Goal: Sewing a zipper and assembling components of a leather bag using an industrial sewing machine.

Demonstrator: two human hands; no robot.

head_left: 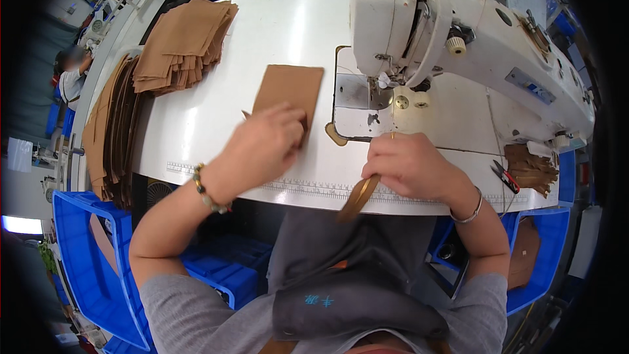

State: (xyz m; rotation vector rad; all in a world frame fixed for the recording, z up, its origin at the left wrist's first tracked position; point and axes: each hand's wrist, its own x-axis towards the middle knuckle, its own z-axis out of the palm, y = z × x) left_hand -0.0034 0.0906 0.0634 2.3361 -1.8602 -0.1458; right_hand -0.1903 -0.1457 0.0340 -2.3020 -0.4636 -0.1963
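Bright light glares off the white bench, the strip blurs toward its lower end, and fisheye distortion bows straight edges near the black rim.

There's a plain brown panel under the left hand, a gold-streaked brown strip in the right hand.

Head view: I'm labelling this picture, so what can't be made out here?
In the head view:
Brown panel: much of its lower part, hidden by the left hand.
Brown strip: its upper end, hidden by the right hand.
Sewing machine: its top, cut off by the upper edge.
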